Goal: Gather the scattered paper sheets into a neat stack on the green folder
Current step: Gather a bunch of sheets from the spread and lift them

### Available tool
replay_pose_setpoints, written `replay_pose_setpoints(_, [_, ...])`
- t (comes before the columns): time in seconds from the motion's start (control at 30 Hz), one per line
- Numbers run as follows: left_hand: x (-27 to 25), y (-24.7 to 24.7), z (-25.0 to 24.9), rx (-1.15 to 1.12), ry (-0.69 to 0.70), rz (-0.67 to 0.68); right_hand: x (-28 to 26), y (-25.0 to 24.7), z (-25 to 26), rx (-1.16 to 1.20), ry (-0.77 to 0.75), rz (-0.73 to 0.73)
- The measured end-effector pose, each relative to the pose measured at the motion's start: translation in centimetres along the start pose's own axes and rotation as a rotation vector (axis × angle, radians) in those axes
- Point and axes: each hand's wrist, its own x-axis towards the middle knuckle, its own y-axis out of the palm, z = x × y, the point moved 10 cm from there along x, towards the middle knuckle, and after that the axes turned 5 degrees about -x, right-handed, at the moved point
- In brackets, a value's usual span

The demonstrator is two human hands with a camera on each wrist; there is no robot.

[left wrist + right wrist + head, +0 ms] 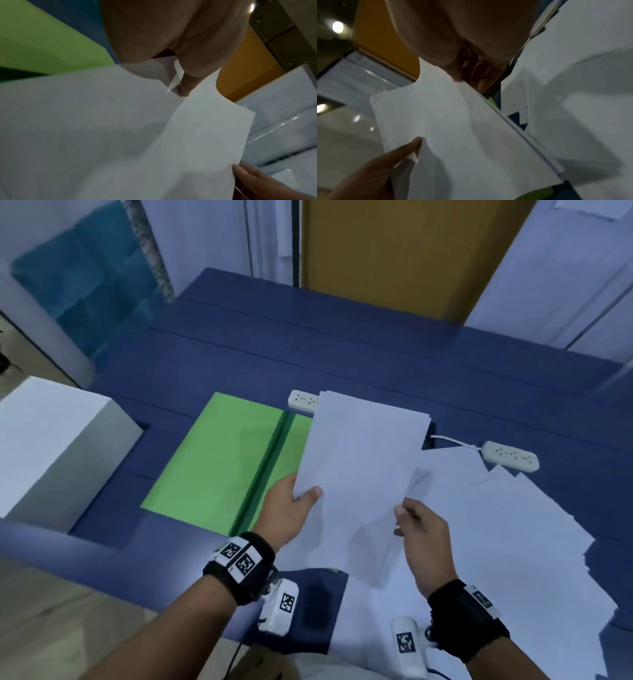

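- Paper sheets [359,470]: a small white bundle is lifted off the table, tilted, with its far edge toward 12 o'clock and its near end toward 6 o'clock; it overhangs the right leaf of the green folder.
- Left hand [291,508] pinches the bundle at its 9 o'clock edge, thumb on the top face and the other fingers hidden beneath; the left wrist view shows the thumb tip [184,88] pressed onto the paper.
- Right hand [423,535] grips the bundle's 3 o'clock edge near the lower corner, thumb on top and fingers curled under; in the right wrist view those curled fingers [484,75] sit behind the sheet edge.
- Green folder [219,463] lies open and flat on the table at 9 o'clock of the bundle; its left leaf is bare, a darker fold [267,474] runs down the middle, and the right leaf is mostly hidden behind the bundle, so I cannot tell whether any sheet lies there.
- Loose sheets [513,542] lie overlapped and fanned on the table from 3 to 5 o'clock of the bundle, off the folder.
- Blue table [308,344] carries everything.
- White power strip [510,455] lies at 2 o'clock; a second strip [303,399] shows at 11 o'clock, touching the folder's far edge.
- White box [51,446] stands at 9 o'clock, beyond the folder.
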Motion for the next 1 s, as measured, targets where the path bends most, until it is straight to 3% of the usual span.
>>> replay_pose_setpoints(0.13, [0.4, -9.8, 2.5, 0.165, -0.031, -0.142, -0.7, 9.4, 1.3, -0.097, -0.009, 0.204])
replay_pose_setpoints(0.33, [0.5, -22.4, 7.1, 0.418, -0.171, -0.204, -2.4, 22.1, 0.6, -0.168, 0.083, 0.465])
replay_pose_setpoints(0.6, [1.0, -31.2, 11.3, 0.553, -0.269, -0.184, -3.6, 33.1, -0.4, -0.288, 0.096, 0.674])
replay_pose_setpoints(0.8, [1.7, -32.8, 14.9, 0.572, -0.37, -0.158, -4.1, 38.2, 0.5, -0.858, -0.382, 0.886])
replay_pose_setpoints(0.87, [1.9, -32.6, 15.8, 0.586, -0.407, -0.14, -4.0, 38.5, -0.2, -1.001, -0.477, 0.947])
replay_pose_setpoints(1.0, [1.7, -31.8, 16.9, 0.596, -0.461, -0.144, -2.5, 37.3, -1.3, -1.162, -0.534, 0.885])
